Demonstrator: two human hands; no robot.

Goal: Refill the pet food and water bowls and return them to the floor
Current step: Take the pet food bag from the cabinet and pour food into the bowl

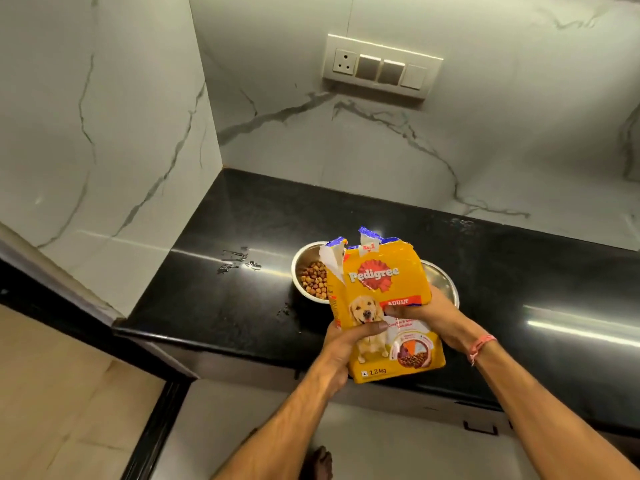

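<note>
Both the left hand [341,344] and right hand [434,318] gripped a torn-open yellow dog-food bag [381,299] near the black desk's [225,271] front edge, above a kibble-filled round steel bowl [308,275]; a second steel bowl's [440,275] contents were hidden.

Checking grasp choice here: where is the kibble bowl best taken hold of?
Judging by its pose, take the kibble bowl by its bare left rim, coming from the left: the food bag, held by both hands, covers its right side, and a second bowl sits close there.
</note>
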